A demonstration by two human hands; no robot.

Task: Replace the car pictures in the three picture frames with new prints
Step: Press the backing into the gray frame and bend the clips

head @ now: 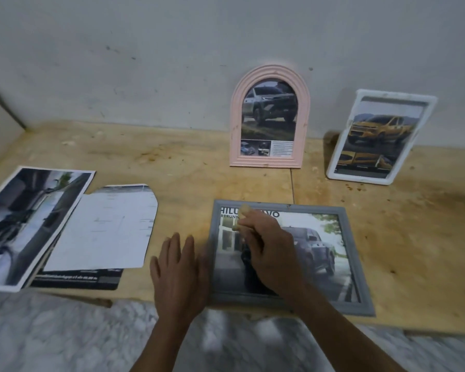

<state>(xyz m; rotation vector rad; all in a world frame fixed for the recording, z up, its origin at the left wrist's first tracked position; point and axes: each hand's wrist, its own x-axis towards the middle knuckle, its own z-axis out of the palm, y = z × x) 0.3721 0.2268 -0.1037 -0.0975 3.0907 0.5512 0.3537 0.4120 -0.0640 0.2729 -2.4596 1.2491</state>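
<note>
A grey rectangular frame (359, 267) lies flat at the front of the wooden board, showing a dark pickup print. My right hand (269, 253) hovers over its glass with fingers loosely curled; I see nothing in it. My left hand (179, 275) lies flat with straight fingers just left of the frame's left edge. A pink arched frame (270, 73) with a grey pickup picture leans on the wall. A white frame (333, 162) with a yellow pickup picture leans to its right.
Loose prints lie at the left: a large car print (24, 224), a white sheet face down (110, 229) and a dark print (78, 280) under it. The wooden board (414, 237) ends near me over a marbled surface (51, 331).
</note>
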